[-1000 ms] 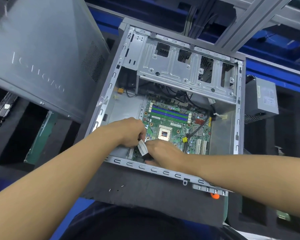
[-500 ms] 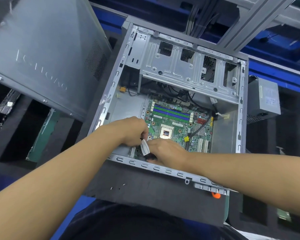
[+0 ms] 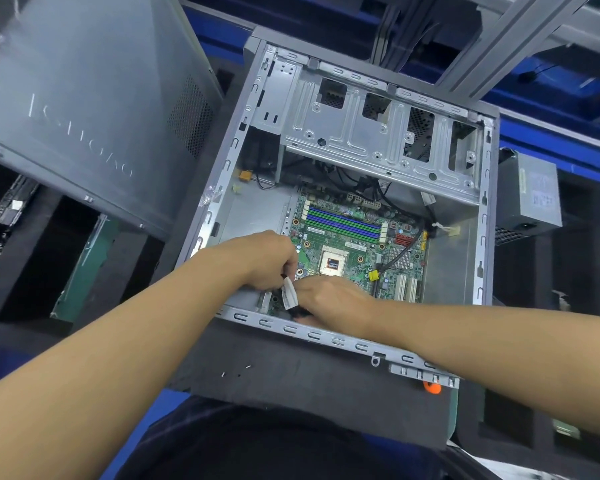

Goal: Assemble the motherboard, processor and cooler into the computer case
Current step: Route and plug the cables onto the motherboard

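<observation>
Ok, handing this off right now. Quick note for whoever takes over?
Left hand: fingers pinch the labelled cable at the near edge of the motherboard.
Right hand: grips the same cable lower down, by the rim of the case.
Done: motherboard lies in the open case, processor sits in its socket.
Left: finish this cable and fit the cooler, which is not in view. I cannot tell if the board screws are in.

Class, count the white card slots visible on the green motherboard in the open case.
2. The left white plastic slot and the right white plastic slot stand side by side at the green motherboard's near right corner. The right hand may hide others.
</observation>
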{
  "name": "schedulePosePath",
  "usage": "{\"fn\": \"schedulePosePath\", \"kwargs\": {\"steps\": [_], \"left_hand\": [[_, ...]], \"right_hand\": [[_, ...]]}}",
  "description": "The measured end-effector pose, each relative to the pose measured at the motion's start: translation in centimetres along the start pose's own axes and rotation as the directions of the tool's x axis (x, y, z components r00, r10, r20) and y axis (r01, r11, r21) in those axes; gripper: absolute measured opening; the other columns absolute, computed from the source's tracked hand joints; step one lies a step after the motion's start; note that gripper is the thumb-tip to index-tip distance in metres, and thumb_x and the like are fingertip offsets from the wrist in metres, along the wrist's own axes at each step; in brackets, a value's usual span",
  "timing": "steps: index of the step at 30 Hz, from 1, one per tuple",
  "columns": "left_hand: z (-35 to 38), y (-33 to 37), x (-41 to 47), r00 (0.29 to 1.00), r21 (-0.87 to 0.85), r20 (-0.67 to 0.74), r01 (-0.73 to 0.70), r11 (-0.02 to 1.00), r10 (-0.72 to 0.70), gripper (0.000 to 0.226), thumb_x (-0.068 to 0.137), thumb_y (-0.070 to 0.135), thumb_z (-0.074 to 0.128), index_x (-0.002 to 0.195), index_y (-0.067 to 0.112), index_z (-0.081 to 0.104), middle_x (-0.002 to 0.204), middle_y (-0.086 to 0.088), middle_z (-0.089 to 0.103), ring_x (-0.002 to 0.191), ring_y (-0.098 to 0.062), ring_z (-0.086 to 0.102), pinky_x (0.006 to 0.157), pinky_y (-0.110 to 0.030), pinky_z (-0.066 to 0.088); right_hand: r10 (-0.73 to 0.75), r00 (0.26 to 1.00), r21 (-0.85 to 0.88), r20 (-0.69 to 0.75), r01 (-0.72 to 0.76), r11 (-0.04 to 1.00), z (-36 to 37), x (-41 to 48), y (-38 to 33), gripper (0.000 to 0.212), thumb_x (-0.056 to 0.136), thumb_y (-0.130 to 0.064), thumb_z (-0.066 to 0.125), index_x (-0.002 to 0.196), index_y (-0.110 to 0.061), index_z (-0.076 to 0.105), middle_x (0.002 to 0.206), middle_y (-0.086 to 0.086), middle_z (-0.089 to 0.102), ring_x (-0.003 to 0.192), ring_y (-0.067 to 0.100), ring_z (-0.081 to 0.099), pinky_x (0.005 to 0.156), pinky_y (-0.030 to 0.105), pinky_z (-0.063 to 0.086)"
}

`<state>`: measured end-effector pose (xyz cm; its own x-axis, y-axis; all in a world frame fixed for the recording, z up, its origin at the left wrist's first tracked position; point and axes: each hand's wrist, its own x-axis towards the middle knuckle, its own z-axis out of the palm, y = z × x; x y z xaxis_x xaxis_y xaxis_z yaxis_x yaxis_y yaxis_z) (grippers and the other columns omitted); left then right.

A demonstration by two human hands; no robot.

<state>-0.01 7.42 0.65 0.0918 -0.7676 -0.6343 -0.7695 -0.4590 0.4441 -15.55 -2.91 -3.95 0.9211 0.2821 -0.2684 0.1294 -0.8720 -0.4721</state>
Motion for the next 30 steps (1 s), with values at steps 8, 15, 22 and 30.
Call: {"fn": "schedulePosePath", "kwargs": {"steps": [8, 15, 22, 30], "left_hand": [[0.13, -0.13, 0.14, 1.000, 0.006, -0.006, 0.000, 1.000, 0.000, 0.023, 0.086, 0.008, 0.061, 0.095, 0.027, 0.069, 0.074, 0.017, 0.048, 0.079, -0.012, 0.050, 0.062, -0.022, 0.037], [0.20, -0.17, 0.07, 1.000, 0.011, -0.007, -0.007, 1.000, 0.007, 0.024, 0.085, 0.010, 0.060, 0.087, 0.033, 0.064, 0.074, 0.015, 0.048, 0.079, -0.013, 0.050, 0.067, -0.024, 0.038], [0.00, 0.02, 0.07, 1.000, 0.024, 0.000, -0.013, 1.000, 0.013, 0.023, 0.086, 0.009, 0.060, 0.096, 0.027, 0.069, 0.074, 0.016, 0.047, 0.080, -0.013, 0.049, 0.067, -0.023, 0.038], [-0.03, -0.01, 0.02, 1.000, 0.018, 0.000, -0.014, 1.000, 0.013, 0.024, 0.086, 0.008, 0.060, 0.097, 0.027, 0.070, 0.074, 0.014, 0.048, 0.079, -0.013, 0.049, 0.064, -0.023, 0.037]], "right_hand": [[-0.004, 0.999, -0.007, -0.039, 0.003, 1.000, 0.42, 0.26, -0.20, 0.019, 0.095, -0.024, 0.064, 0.102, -0.007, 0.062, 0.098, 0.010, 0.061, 0.094, 0.030, 0.060, 0.071, 0.034, 0.046], [-0.048, 0.996, -0.004, -0.069, 0.048, 0.999, 0.02, -0.11, -0.10, 0.018, 0.091, -0.019, 0.069, 0.097, -0.004, 0.062, 0.093, 0.013, 0.061, 0.084, 0.032, 0.061, 0.064, 0.036, 0.050], [-0.062, 0.996, -0.016, -0.066, 0.062, 0.998, 0.00, -0.21, 0.02, 0.019, 0.091, -0.018, 0.068, 0.100, -0.003, 0.064, 0.095, 0.014, 0.062, 0.088, 0.033, 0.062, 0.068, 0.037, 0.050], [-0.038, 0.998, 0.002, -0.046, 0.038, 0.999, -0.04, -0.26, 0.12, 0.019, 0.092, -0.020, 0.066, 0.100, -0.004, 0.061, 0.098, 0.012, 0.060, 0.091, 0.030, 0.059, 0.068, 0.031, 0.040]]}}
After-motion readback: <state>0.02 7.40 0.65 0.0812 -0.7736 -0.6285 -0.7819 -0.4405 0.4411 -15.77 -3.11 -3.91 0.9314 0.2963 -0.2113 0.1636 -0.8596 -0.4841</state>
